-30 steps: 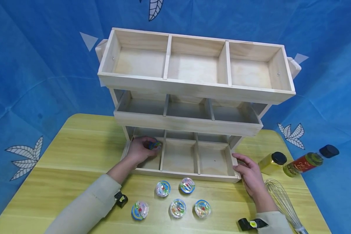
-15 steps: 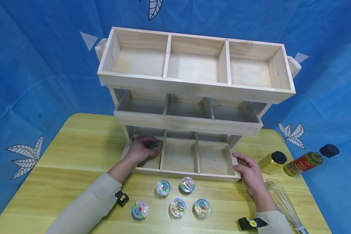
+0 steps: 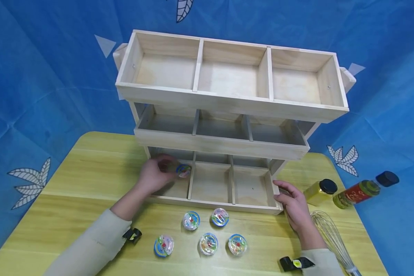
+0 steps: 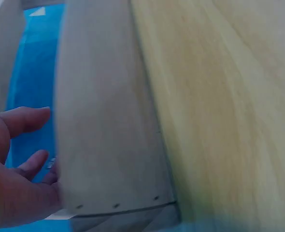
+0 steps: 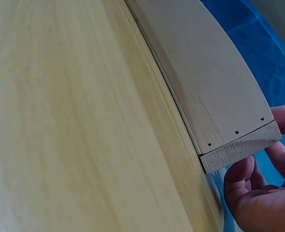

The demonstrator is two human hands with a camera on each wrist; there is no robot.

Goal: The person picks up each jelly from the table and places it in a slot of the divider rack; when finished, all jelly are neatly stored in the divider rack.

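In the head view, a three-tier wooden rack has three compartments per tier. A small jelly cup with a printed lid sits in the bottom tier's left compartment, against the divider. My left hand is just left of that cup, reaching into the compartment. Its thumb and fingers are spread apart in the left wrist view, partly behind the tray's front board. My right hand grips the bottom tray's right end wall; in the right wrist view its fingers lie on both sides of the board's end.
Several more jelly cups stand on the wooden table in front of the rack. To the right are a yellow jar with a black lid, a bottle with a red label and a wire whisk. Blue cloth hangs behind.
My left hand has let go of the jelly cup and drawn back to the left. The cup stays in the left compartment. My right hand keeps its place on the rack.
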